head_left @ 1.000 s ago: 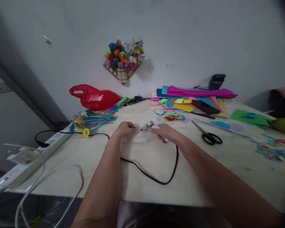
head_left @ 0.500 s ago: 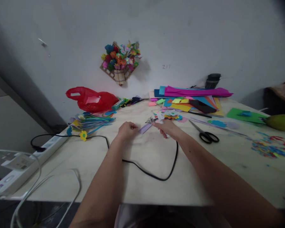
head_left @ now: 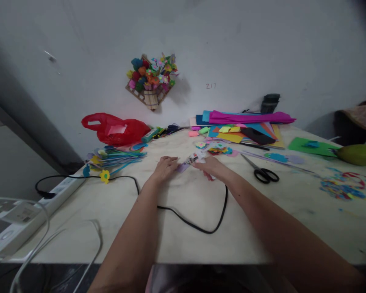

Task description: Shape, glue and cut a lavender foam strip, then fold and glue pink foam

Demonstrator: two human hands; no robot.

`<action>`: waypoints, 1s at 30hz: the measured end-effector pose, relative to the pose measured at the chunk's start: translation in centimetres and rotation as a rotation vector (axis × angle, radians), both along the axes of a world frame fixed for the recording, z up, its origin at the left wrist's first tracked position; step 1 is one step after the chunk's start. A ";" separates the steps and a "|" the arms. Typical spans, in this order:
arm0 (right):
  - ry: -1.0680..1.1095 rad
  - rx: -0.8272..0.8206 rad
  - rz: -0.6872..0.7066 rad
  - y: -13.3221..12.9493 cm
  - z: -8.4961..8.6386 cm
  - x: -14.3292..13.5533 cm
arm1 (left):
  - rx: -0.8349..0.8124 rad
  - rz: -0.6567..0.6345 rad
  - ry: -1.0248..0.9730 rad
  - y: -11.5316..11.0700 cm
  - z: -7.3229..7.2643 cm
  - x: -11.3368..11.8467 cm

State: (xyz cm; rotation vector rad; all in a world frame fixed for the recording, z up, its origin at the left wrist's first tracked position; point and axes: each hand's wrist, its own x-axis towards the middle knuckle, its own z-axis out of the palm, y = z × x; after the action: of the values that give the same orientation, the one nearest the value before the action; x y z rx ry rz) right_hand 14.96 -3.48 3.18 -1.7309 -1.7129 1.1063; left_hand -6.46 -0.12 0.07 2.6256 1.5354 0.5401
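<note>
1. From my remote seat I took the scissors (head_left: pixel 266 175) as landmark. The glue gun (head_left: pixel 194 158) was to their left, low over the counter (head_left: pixel 247 228), and the purple strip (head_left: pixel 183 167) showed farther left of them, by the gun's tip.
2. My right hand (head_left: pixel 212 167), just left of the scissors, was closed around the gun. My left hand (head_left: pixel 165 167), well left of them, had bent fingers beside the strip; I could not tell whether it pinched it.
3. I judged the gun light and stiff, its smooth shell a little slippery. The rear grip looked the right place to hold; the nozzle might have been hot, so I wanted fingers behind it.
4. The strip looked thin, soft and easily creased. I would have held it flat by the end away from the nozzle.
5. The cord (head_left: pixel 209 232) looped on the near-left side of the scissors and could have dragged on the gun.
6. Open room lay nearer me than the scissors, as far as the counter's front edge. Beyond them the paper stack (head_left: pixel 244 132) crowded the back; to their far left, the stemmed flowers (head_left: pixel 122 156) limited sideways moves.
</note>
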 end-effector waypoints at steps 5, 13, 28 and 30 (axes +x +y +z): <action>-0.039 -0.029 0.040 -0.4 0.6 -0.4 | 0.005 -0.028 0.106 -0.3 0.3 -0.2; -0.014 -0.023 0.026 -0.4 0.6 0.0 | 0.034 0.036 0.212 -1.5 1.1 0.5; 0.088 -0.027 -0.007 0.2 0.0 1.0 | -0.224 0.134 0.426 -3.6 2.9 3.8; 0.097 -0.021 0.001 0.1 0.1 1.0 | -0.201 0.099 0.434 -4.0 3.6 4.2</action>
State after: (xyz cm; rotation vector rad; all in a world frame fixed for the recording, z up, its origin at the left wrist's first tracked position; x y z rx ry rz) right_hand 15.96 -3.35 3.30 -1.6605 -1.6492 1.1928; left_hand -2.31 -4.13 3.68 2.6322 1.7243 -0.1919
